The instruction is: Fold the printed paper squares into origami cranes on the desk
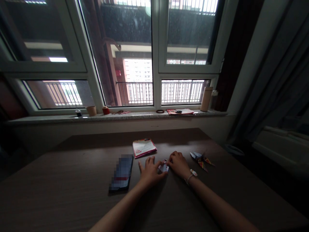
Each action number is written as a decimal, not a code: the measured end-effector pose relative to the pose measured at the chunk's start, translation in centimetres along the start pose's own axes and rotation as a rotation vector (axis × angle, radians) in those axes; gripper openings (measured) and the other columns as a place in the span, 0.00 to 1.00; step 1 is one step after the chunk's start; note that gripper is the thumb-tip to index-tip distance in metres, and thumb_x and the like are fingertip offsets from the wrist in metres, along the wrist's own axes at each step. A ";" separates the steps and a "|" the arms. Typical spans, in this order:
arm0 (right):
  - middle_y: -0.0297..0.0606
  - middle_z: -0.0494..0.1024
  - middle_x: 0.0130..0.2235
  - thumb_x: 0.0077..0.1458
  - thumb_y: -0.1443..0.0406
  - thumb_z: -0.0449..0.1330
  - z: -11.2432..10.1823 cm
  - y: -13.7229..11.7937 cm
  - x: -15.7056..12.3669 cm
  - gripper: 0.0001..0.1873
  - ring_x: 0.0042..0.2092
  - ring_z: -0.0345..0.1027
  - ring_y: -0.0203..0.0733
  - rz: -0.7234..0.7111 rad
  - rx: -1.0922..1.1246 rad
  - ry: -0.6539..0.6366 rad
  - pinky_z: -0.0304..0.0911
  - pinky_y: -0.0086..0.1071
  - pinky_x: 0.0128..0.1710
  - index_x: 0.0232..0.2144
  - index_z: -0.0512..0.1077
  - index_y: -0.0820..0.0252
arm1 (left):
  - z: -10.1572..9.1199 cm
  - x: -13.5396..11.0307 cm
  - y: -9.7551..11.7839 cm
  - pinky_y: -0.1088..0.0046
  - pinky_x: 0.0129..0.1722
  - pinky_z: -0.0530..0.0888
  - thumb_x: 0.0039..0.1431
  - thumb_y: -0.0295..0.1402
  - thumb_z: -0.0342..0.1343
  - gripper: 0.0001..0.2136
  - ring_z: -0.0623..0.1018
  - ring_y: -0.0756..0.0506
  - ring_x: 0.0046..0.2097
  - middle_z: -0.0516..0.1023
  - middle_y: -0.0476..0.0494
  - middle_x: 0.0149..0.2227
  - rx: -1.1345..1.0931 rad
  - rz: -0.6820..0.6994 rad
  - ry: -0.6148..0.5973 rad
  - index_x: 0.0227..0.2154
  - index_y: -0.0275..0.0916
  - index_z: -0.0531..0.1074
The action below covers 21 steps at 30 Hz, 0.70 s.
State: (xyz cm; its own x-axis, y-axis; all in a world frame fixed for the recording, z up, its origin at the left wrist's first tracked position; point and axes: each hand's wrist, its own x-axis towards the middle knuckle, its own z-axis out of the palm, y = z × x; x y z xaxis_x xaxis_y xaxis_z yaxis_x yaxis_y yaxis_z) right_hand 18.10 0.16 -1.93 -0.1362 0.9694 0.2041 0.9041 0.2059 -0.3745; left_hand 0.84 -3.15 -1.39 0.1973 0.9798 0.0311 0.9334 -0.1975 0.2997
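Note:
A small folded piece of paper [164,167], pale with reddish print, lies on the brown table between my hands. My left hand [150,172] holds its left side between thumb and forefinger, while the other fingers spread over the tabletop. At its right edge, the bent fingers of my right hand [178,163] are closed on the paper; their tips are partly hidden. A bracelet with a white piece circles my right wrist. Right of that hand lie folded paper pieces [201,160] with pointed ends, in white, red and yellow.
A stack of printed paper sheets [144,148] lies just beyond my left hand. Left of that hand is a phone [122,173], its screen blurred. Along the windowsill [142,115] stand a paper cup [91,111], a red spool [105,111] and a tan bottle [206,99].

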 end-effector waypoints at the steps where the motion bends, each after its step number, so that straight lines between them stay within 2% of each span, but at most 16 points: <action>1: 0.46 0.72 0.47 0.58 0.56 0.56 0.0 0.0 0.0 0.15 0.51 0.61 0.50 0.002 0.002 -0.001 0.58 0.37 0.50 0.33 0.77 0.59 | -0.1 0.0 0.1 0.33 0.60 0.40 0.52 0.55 0.53 0.25 0.50 0.32 0.68 0.56 0.41 0.66 0.004 -0.003 0.000 0.53 0.58 0.69; 8: 0.44 0.71 0.48 0.58 0.56 0.57 0.2 0.2 -0.1 0.13 0.53 0.59 0.50 -0.005 0.029 0.010 0.57 0.37 0.50 0.33 0.75 0.58 | 0.0 -0.3 0.2 0.34 0.60 0.40 0.53 0.52 0.55 0.22 0.51 0.33 0.68 0.56 0.44 0.66 -0.013 0.019 0.033 0.51 0.59 0.70; 14: 0.45 0.71 0.47 0.55 0.55 0.60 0.7 1.3 0.4 0.16 0.51 0.60 0.49 0.010 0.056 0.003 0.56 0.37 0.50 0.39 0.72 0.61 | 0.2 -0.3 0.0 0.33 0.60 0.42 0.53 0.50 0.56 0.20 0.53 0.34 0.67 0.58 0.44 0.65 -0.036 0.046 0.076 0.50 0.60 0.71; 21: 0.44 0.69 0.49 0.55 0.55 0.59 0.9 1.5 0.7 0.14 0.54 0.58 0.50 0.025 0.098 -0.040 0.54 0.37 0.53 0.39 0.73 0.58 | 0.0 -0.3 0.3 0.35 0.61 0.40 0.53 0.50 0.57 0.21 0.51 0.33 0.67 0.57 0.48 0.66 -0.012 0.036 0.053 0.51 0.64 0.70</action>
State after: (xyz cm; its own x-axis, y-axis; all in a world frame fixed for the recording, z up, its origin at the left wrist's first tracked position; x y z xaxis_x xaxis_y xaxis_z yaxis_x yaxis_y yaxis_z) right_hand 19.02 1.23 -3.18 -0.1319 0.9785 0.1585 0.8639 0.1919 -0.4658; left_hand 1.06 -3.47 -1.33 0.2138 0.9725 0.0926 0.9223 -0.2322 0.3090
